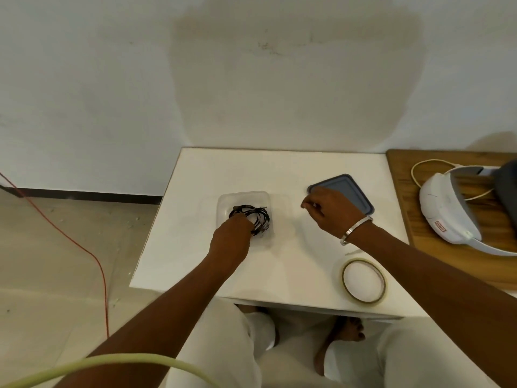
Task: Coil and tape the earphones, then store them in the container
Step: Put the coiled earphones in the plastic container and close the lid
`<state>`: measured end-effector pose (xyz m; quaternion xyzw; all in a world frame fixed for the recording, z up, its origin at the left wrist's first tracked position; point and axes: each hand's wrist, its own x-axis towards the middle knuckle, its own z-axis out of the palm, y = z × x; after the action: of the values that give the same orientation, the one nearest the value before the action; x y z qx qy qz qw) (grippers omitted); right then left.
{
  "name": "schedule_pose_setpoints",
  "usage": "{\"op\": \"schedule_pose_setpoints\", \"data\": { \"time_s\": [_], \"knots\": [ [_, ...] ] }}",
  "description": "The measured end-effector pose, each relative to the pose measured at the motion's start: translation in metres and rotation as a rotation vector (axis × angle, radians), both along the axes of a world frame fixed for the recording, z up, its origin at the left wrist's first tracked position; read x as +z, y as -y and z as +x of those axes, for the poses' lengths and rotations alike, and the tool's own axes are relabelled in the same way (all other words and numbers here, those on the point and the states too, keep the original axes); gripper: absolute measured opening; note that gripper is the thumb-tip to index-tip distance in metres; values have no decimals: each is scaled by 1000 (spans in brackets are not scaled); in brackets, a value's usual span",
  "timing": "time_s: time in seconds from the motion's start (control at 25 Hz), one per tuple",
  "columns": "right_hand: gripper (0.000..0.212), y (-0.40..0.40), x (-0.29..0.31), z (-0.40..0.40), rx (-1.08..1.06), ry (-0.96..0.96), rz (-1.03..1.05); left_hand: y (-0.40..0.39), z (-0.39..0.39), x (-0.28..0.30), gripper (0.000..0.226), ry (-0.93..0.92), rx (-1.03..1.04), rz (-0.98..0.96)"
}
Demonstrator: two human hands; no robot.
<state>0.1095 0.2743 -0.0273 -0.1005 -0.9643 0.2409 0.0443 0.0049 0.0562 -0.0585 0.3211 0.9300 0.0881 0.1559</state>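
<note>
Earphones (pixel 256 219), black and coiled into a loop, sit inside the clear container (pixel 243 198) on the white tabletop (pixel 251 169). Left hand (pixel 230 239) reaches into the container from the near side, fingers on the near-left part of the coil; fingers are hidden under the hand, so whether they pinch the cord or just press it, cannot tell. Container is open, no lid on it. Blue-grey lid (pixel 348 189) lies flat on the tabletop well to the right of the container. Right hand (pixel 331 210) hovers over the lid's near-left corner, covering part of it; its fingers are curled inward with the tips drawn together, pointing toward the container; something small may be pinched at the tips but too blurred to tell. Metal bangle (pixel 355 229) on the right wrist. Tape roll (pixel 363 281) lies flat near the tabletop's near-right edge, right and nearer than the container, well apart from it. Wooden board (pixel 419 219) adjoins the tabletop on the right, carrying a white headset (pixel 447 211) with a pale cable. Red cord (pixel 70 236) runs across the floor left of the container. Person's legs in white trousers and bare feet show under the tabletop.
</note>
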Motion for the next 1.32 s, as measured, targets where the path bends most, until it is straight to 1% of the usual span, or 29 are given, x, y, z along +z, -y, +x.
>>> {"op": "schedule_pose_setpoints", "data": {
  "time_s": [0.08, 0.16, 0.24, 0.32, 0.36, 0.44, 0.48, 0.52, 0.6, 0.64, 0.68, 0.72, 0.76, 0.8, 0.88, 0.92, 1.0, 1.08, 1.2, 1.28, 1.32],
  "knots": [
    [18, -9, -8, 5, -129, 9, 20, -2, -2, 0, 24, -5, 8, -62],
    [18, -18, -19, 7, -236, 74, 26, -5, -6, 1, 24, 6, -14, -144],
    [23, -22, -28, 9, -298, 149, 21, -7, -13, 3, 24, 92, 1, -182],
    [35, -20, -34, 11, -349, 208, 21, -7, -18, 8, 23, 208, -21, -134],
    [39, -17, -37, 11, -362, 233, 37, -5, -19, 11, 21, 269, -31, -66],
    [44, -13, -44, 13, -365, 264, 93, 1, -16, 19, 20, 389, -38, 145],
    [45, -12, -46, 13, -370, 266, 115, 4, -14, 23, 22, 375, -56, 250],
    [43, -11, -47, 13, -379, 260, 125, 7, -13, 25, 27, 305, -73, 347],
    [33, -9, -47, 12, -379, 250, 134, 15, -11, 26, 33, 138, -5, 510],
    [28, -7, -45, 12, -364, 257, 148, 19, -10, 26, 35, 50, 59, 551],
    [25, -6, -44, 12, -351, 267, 163, 23, -11, 27, 35, -48, 136, 553],
    [25, -5, -41, 11, -347, 276, 171, 28, -11, 26, 33, -127, 218, 522],
    [26, -5, -37, 11, -351, 274, 176, 32, -12, 24, 32, -147, 307, 485],
    [27, -5, -32, 11, -358, 270, 191, 36, -12, 23, 33, -85, 403, 458],
    [32, -6, -21, 11, -363, 264, 272, 39, -14, 19, 35, 148, 539, 451],
    [35, -6, -14, 10, -370, 262, 317, 40, -13, 18, 34, 254, 554, 453],
    [42, -9, 0, 8, -422, 229, 362, 40, -10, 18, 31, 399, 567, 498],
    [44, -13, 13, 7, -491, 177, 345, 40, -6, 19, 29, 481, 599, 550],
    [35, -21, 27, 5, -530, 114, 309, 38, -2, 19, 31, 525, 612, 573],
    [32, -26, 33, 4, -582, 56, 228, 37, -2, 18, 32, 544, 621, 580],
    [29, -29, 33, 2, -630, -5, 142, 36, -1, 17, 31, 551, 619, 582]
  ]
}}
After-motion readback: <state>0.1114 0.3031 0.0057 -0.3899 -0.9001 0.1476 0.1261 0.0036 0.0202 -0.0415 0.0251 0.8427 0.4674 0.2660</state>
